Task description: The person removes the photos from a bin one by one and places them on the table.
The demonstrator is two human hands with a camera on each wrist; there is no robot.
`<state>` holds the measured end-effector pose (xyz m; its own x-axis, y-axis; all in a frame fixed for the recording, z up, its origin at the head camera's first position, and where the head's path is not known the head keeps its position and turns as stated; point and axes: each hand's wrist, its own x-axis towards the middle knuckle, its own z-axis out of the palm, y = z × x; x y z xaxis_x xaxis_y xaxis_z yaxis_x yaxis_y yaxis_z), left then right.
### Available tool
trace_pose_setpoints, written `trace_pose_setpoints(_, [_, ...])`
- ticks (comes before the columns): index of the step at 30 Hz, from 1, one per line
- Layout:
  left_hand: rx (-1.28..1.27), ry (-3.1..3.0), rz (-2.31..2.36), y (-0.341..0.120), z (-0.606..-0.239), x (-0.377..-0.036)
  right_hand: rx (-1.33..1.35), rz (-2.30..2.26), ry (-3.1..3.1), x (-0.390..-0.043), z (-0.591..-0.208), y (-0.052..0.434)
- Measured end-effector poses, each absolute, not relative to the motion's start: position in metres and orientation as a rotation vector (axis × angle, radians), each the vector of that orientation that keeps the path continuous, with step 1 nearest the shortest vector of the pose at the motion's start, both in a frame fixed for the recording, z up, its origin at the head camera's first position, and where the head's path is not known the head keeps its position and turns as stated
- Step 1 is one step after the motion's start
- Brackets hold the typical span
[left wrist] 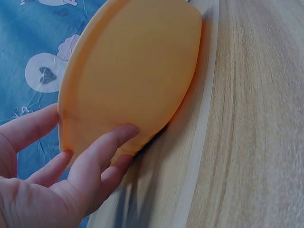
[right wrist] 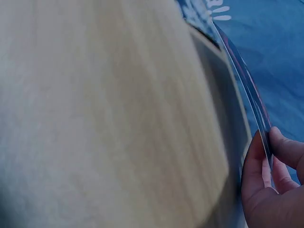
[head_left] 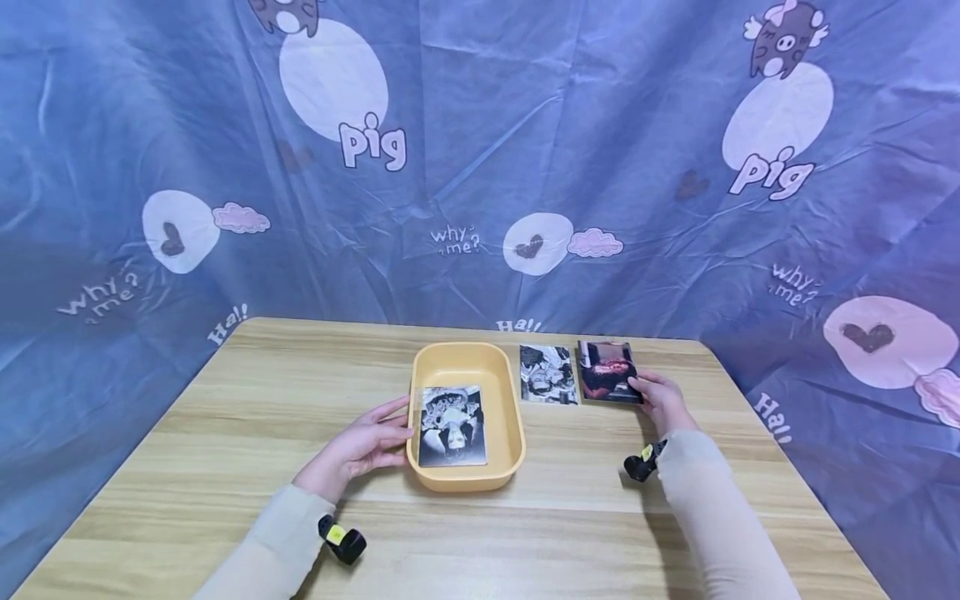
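Note:
A yellow plastic tray point(head_left: 517, 433) sits mid-table with a black-and-white photo print point(head_left: 452, 427) lying inside it. My left hand point(head_left: 362, 443) rests its fingers against the tray's left side; the left wrist view shows the fingertips point(left wrist: 127, 131) touching the outer wall. To the tray's right, another black-and-white print point(head_left: 548, 375) lies flat. Beside that, my right hand point(head_left: 664, 402) pinches a dark print with red in it point(head_left: 607, 371) at its near right corner. In the right wrist view this print point(right wrist: 247, 88) is edge-on, tilted up off the table, between thumb and fingers.
The light wood table point(head_left: 262, 400) has its back edge just behind the prints. A blue printed cloth point(head_left: 465, 150) hangs behind and at both sides. A black wrist camera point(head_left: 343, 540) sits on each sleeve.

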<state>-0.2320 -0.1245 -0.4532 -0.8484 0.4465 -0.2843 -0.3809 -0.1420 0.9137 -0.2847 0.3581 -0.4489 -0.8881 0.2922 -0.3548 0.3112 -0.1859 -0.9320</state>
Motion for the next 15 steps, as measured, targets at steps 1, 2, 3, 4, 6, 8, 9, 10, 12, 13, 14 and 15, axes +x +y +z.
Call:
trace_pose_setpoints(1, [0.072, 1.600, 2.031, -0.125, -0.454, -0.232, 0.743, -2.287, 2.016, -0.285, -0.451, 0.358])
trace_pose_setpoints(2, [0.072, 1.598, 2.031, -0.125, -0.453, -0.232, 0.744, -2.274, 2.045, -0.285, -0.452, 0.358])
trace_pose_setpoints(3, [0.070, 1.600, 2.031, -0.125, -0.453, -0.232, 0.745, -2.263, 2.073, -0.286, -0.454, 0.357])
trace_pose_setpoints(4, [0.068, 1.599, 2.032, -0.125, -0.453, -0.232, 0.750, -2.255, 2.100, -0.287, -0.455, 0.356])
trace_pose_setpoints(6, [0.065, 1.596, 2.032, -0.125, -0.453, -0.232, 0.784, -2.216, 2.174, -0.289, -0.458, 0.354])
trace_pose_setpoints(8, [0.062, 1.594, 2.030, -0.124, -0.453, -0.231, 0.829, -2.156, 2.252, -0.291, -0.461, 0.352])
trace_pose_setpoints(9, [0.059, 1.596, 2.029, -0.124, -0.453, -0.231, 0.852, -2.137, 2.278, -0.293, -0.462, 0.351])
trace_pose_setpoints(10, [0.057, 1.597, 2.028, -0.124, -0.453, -0.231, 0.871, -2.112, 2.304, -0.294, -0.463, 0.351])
trace_pose_setpoints(12, [0.058, 1.607, 2.024, -0.123, -0.453, -0.232, 0.898, -2.065, 2.352, -0.296, -0.464, 0.350])
trace_pose_setpoints(13, [0.057, 1.611, 2.025, -0.123, -0.453, -0.232, 0.909, -2.042, 2.378, -0.298, -0.464, 0.350])
trace_pose_setpoints(14, [0.057, 1.614, 2.025, -0.123, -0.453, -0.232, 0.912, -2.024, 2.397, -0.299, -0.464, 0.350])
trace_pose_setpoints(15, [0.058, 1.617, 2.025, -0.123, -0.453, -0.232, 0.917, -2.006, 2.414, -0.299, -0.464, 0.349])
